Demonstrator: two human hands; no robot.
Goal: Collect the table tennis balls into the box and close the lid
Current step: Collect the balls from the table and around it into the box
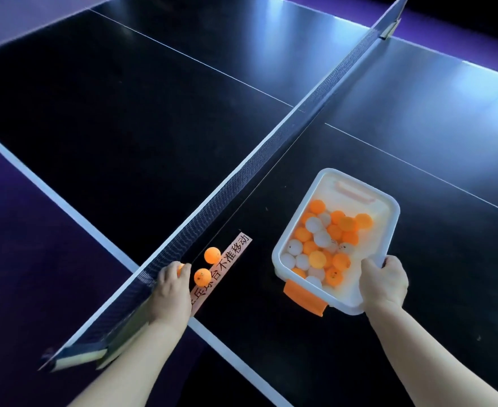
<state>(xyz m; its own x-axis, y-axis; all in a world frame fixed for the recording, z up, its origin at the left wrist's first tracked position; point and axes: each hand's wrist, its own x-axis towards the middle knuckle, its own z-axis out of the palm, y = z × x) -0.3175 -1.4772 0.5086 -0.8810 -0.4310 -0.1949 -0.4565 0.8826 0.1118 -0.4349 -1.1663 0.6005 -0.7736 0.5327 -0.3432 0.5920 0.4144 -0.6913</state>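
Observation:
A white plastic box (390,218) with orange latches sits tilted on the black table, right of the net. It holds several orange and white balls (318,245). My right hand (384,282) grips its near rim. By the net, my left hand (172,284) curls its fingers round an orange ball (180,268), mostly hidden. Two loose orange balls lie just beside it: one (212,255) farther out, one (202,276) close to my fingers. No lid is in view.
The net (271,148) runs diagonally from its near clamp (80,355) to the far side. A pink paper strip with printed characters (227,265) lies on the table beside the loose balls. The table's white edge line (227,352) passes between my arms.

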